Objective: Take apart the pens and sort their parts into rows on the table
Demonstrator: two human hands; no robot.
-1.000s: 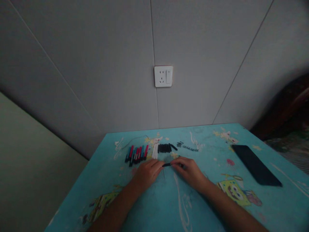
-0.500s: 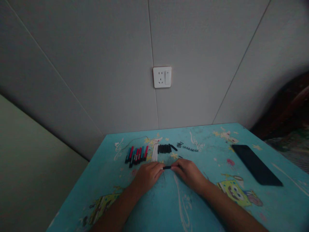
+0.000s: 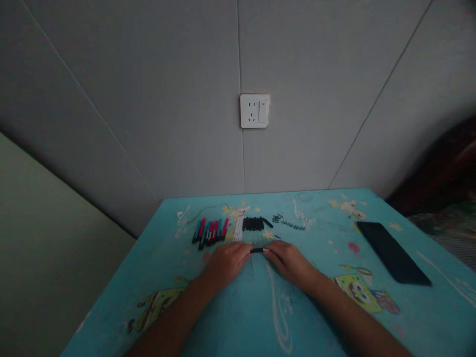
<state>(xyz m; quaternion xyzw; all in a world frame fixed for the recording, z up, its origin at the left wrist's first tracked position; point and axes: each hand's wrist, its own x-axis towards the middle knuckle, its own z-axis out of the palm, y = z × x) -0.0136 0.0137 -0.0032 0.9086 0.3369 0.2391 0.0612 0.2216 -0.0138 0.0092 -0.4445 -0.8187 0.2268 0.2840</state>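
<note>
Between my hands is a short black pen-like tube [image 3: 257,251] with a small pale tip at its right end. My left hand [image 3: 229,259] pinches the left end, its fingers closed. At the pale tip, the fingers of my right hand [image 3: 289,257] are closed too. Just beyond my left hand lie several thin white sticks [image 3: 238,229], side by side. A row of short black tubes [image 3: 253,224] sits to their right, the last one slanted. Several red and blue tubes with black ends [image 3: 211,232] are grouped at the left.
Tiny dark pieces [image 3: 277,218] and a line of small coil-like pieces [image 3: 293,225] lie at the back right. A dark flat panel [image 3: 393,253] rests on the right of the blue patterned table [image 3: 238,317]. The wall behind has a white socket [image 3: 255,111].
A pale tip now shows at the tube's right end, by my right fingers. Both hands keep their hold. The camera view has shifted slightly.
</note>
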